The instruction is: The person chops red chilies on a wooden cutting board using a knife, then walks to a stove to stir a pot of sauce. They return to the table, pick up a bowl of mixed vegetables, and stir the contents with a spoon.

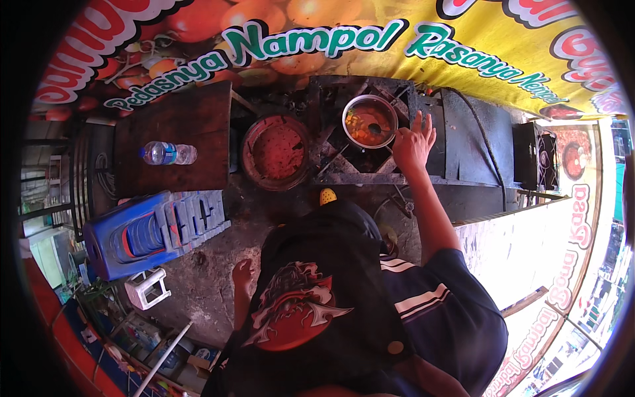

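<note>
My right hand (414, 141) is raised at the right side of a metal pot (395, 110), thumb and forefinger close together at the rim and the other fingers spread. Whether they grip a handle there I cannot tell. The pot stands on a blackened gas stove frame (357, 178) and holds reddish broth with orange and green pieces and a dark round thing, perhaps a ladle's bowl. Down by my left side hangs my left hand (244, 273), fingers loosely curled, touching nothing visible. Left of the stove is a wide basin (248, 171) with a red paste or residue.
A plastic bottle (168, 153) lies on a dark wooden table (198, 119) at the left. Nearer me are stacked blue plastic chairs (119, 238) and a small white stool (149, 289). A dark hose (481, 129) crosses the metal counter (461, 154) at the right. A printed banner (307, 64) hangs beyond the stove.
</note>
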The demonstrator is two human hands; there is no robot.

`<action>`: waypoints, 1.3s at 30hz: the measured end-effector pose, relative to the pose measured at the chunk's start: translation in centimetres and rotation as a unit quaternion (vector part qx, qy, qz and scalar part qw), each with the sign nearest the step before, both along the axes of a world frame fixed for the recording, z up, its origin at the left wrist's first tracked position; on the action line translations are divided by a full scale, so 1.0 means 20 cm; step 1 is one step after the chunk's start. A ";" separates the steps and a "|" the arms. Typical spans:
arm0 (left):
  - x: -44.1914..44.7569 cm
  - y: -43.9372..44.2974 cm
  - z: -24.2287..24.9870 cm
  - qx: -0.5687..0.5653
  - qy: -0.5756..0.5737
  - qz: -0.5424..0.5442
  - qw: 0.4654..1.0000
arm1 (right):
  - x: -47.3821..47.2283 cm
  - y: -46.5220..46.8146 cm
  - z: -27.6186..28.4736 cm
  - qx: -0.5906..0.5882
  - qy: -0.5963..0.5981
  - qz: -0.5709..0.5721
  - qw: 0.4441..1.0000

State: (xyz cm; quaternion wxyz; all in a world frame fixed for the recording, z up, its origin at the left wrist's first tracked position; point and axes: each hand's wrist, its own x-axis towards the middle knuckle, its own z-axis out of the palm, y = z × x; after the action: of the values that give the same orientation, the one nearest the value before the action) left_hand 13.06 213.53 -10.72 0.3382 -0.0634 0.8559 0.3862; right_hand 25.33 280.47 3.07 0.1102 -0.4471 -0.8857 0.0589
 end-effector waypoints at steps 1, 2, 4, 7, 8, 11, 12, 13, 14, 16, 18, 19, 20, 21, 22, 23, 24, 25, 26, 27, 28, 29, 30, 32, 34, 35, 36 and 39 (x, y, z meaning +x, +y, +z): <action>-0.01 0.02 -0.01 0.016 0.029 -0.027 0.999 | 0.01 0.00 0.02 0.007 0.021 0.000 1.000; 0.00 0.03 -0.01 0.010 0.028 -0.033 0.999 | 0.02 0.00 0.03 0.021 0.046 0.003 0.999; 0.00 0.05 0.01 -0.023 -0.006 -0.025 0.999 | 0.04 -0.01 0.04 0.037 0.077 0.030 0.996; 0.00 0.09 0.05 -0.052 -0.029 -0.031 0.998 | 0.06 -0.04 0.04 0.059 0.096 0.056 0.992; 0.01 0.09 0.06 -0.056 -0.032 -0.030 0.997 | 0.07 -0.05 0.03 0.063 0.098 0.064 0.991; 0.01 0.08 0.05 -0.068 -0.047 -0.009 0.997 | 0.11 -0.08 0.01 0.056 0.097 0.063 0.992; 0.00 0.07 0.04 -0.072 -0.049 -0.003 0.996 | 0.12 -0.09 -0.01 0.046 0.097 0.050 0.993; -0.01 0.06 0.04 -0.075 -0.045 -0.003 0.996 | 0.14 -0.10 -0.01 0.041 0.100 0.038 0.993; -0.01 0.06 0.02 -0.068 -0.033 -0.013 0.997 | 0.15 -0.11 -0.02 0.031 0.101 0.025 0.994; -0.03 0.06 0.01 -0.044 -0.001 -0.038 0.998 | 0.19 -0.13 -0.03 0.035 0.123 0.016 0.992; -0.05 0.08 0.02 -0.048 0.001 -0.058 0.997 | 0.21 -0.13 -0.05 0.037 0.129 0.010 0.991; -0.05 0.09 0.03 -0.070 -0.018 -0.064 0.995 | 0.22 -0.14 -0.05 0.038 0.123 0.007 0.992; -0.05 0.10 0.04 -0.080 -0.034 -0.062 0.994 | 0.24 -0.15 -0.05 0.043 0.119 0.007 0.992; -0.05 0.11 0.05 -0.091 -0.051 -0.061 0.993 | 0.25 -0.15 -0.06 0.041 0.130 -0.002 0.991; -0.06 0.12 0.04 -0.089 -0.061 -0.051 0.993 | 0.25 -0.15 -0.06 0.043 0.144 -0.005 0.989; -0.07 0.12 0.03 -0.074 -0.055 -0.046 0.995 | 0.25 -0.16 -0.06 0.045 0.159 -0.008 0.986; -0.07 0.11 0.01 -0.058 -0.050 -0.042 0.996 | 0.25 -0.16 -0.06 0.043 0.148 -0.010 0.988; -0.08 0.10 -0.02 -0.029 -0.029 -0.043 0.998 | 0.25 -0.16 -0.06 0.042 0.135 -0.012 0.990; -0.09 0.08 -0.06 -0.029 -0.021 -0.046 0.998 | 0.25 -0.16 -0.06 0.036 0.117 -0.018 0.992; -0.09 0.06 -0.10 0.006 0.014 -0.077 0.997 | 0.25 -0.16 -0.06 0.044 0.135 -0.023 0.990; -0.10 0.04 -0.13 0.011 0.037 -0.108 0.993 | 0.25 -0.15 -0.06 0.048 0.149 -0.030 0.987; -0.09 0.01 -0.16 0.016 0.049 -0.122 0.991 | 0.25 -0.15 -0.06 0.055 0.164 -0.036 0.984; -0.09 0.00 -0.17 0.020 0.061 -0.137 0.989 | 0.26 -0.15 -0.07 0.043 0.174 -0.051 0.982; -0.10 0.00 -0.18 0.026 0.055 -0.127 0.990 | 0.27 -0.13 -0.08 0.039 0.194 -0.073 0.977; -0.10 0.03 -0.16 0.024 0.037 -0.101 0.994 | 0.28 -0.11 -0.10 0.007 0.208 -0.109 0.972; -0.10 0.06 -0.14 -0.011 0.002 -0.076 0.997 | 0.28 -0.11 -0.11 -0.013 0.209 -0.134 0.969; -0.10 0.08 -0.11 0.022 -0.001 -0.068 0.997 | 0.29 -0.10 -0.13 -0.022 0.223 -0.139 0.965; -0.11 0.15 -0.05 0.028 -0.059 -0.031 0.997 | 0.30 -0.11 -0.15 -0.066 0.246 -0.180 0.950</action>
State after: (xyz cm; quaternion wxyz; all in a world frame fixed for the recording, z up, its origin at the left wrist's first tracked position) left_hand 10.90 216.57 -11.80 0.4013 -0.0500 0.8249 0.3950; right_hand 31.40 278.29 0.01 0.3034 -0.5769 -0.7302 0.2050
